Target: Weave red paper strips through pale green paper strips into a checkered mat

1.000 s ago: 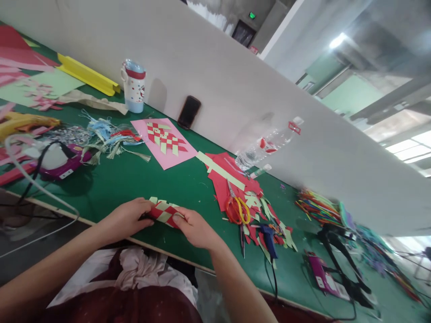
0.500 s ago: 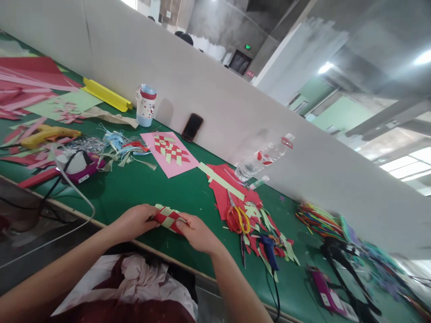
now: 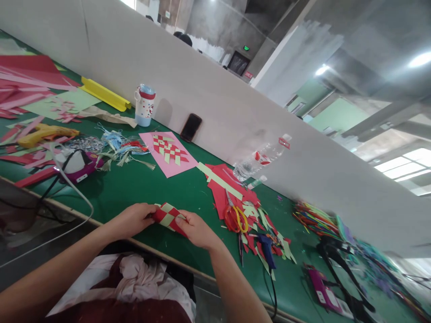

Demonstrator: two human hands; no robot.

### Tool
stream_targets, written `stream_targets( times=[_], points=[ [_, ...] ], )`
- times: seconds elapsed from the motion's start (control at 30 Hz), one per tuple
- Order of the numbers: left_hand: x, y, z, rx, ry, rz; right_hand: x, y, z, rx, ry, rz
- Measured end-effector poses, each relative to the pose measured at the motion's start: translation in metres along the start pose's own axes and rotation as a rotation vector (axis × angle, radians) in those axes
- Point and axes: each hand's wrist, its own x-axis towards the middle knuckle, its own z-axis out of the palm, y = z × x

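Between my two hands is a small woven paper piece (image 3: 167, 217) in red and pale green checks, held just over the green table near its front edge. My left hand (image 3: 137, 220) pinches its left end. On its right end my right hand (image 3: 194, 229) is closed, the thumb lying on top of the weave. The fingers beneath the paper are hidden. Beyond my hands, a pink card (image 3: 179, 167) carries a slanted weave of red and green strips. To the right lie orange-and-yellow-handled scissors (image 3: 236, 219) on red paper (image 3: 218, 197).
A blue glue gun (image 3: 267, 251) with its cord lies among paper scraps at right. A clear bottle (image 3: 259, 162), a phone (image 3: 191, 127) and a cup (image 3: 145, 106) stand along the partition. At left are a yellow glue gun (image 3: 47, 134), a purple device (image 3: 82, 168) and a white cable (image 3: 79, 194).
The woven piece has tilted in my hands, so its pattern shows at a different angle and more red shows at the lower right. Both hands still hold it.
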Motion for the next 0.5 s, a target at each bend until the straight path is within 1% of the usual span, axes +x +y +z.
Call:
stream_targets(
  times=[0.1, 0.17, 0.23, 0.3, 0.37, 0.43, 0.47, 0.5],
  points=[
    [-0.005, -0.002, -0.002, 0.037, -0.031, 0.088, -0.006, -0.006, 0.009, -0.075, 0.016, -0.038],
    [-0.012, -0.004, -0.002, 0.065, -0.008, 0.152, -0.014, -0.006, 0.019, -0.135, 0.032, -0.063],
    [-0.022, -0.007, -0.001, 0.102, 0.034, 0.202, -0.024, -0.001, 0.031, -0.236, 0.038, -0.088],
    [-0.034, -0.012, 0.003, 0.151, 0.089, 0.216, -0.034, 0.008, 0.042, -0.509, 0.057, -0.141],
    [-0.047, -0.016, 0.009, 0.201, 0.159, 0.198, -0.045, 0.018, 0.050, -0.690, 0.088, -0.143],
    [-0.060, -0.017, 0.016, 0.233, 0.201, 0.200, -0.055, 0.027, 0.055, -0.771, 0.130, -0.127],
    [-0.066, -0.016, 0.019, 0.254, 0.228, 0.230, -0.061, 0.030, 0.056, -0.784, 0.149, -0.126],
    [-0.070, -0.015, 0.023, 0.295, 0.276, 0.288, -0.065, 0.033, 0.056, -0.787, 0.169, -0.130]
  ],
)
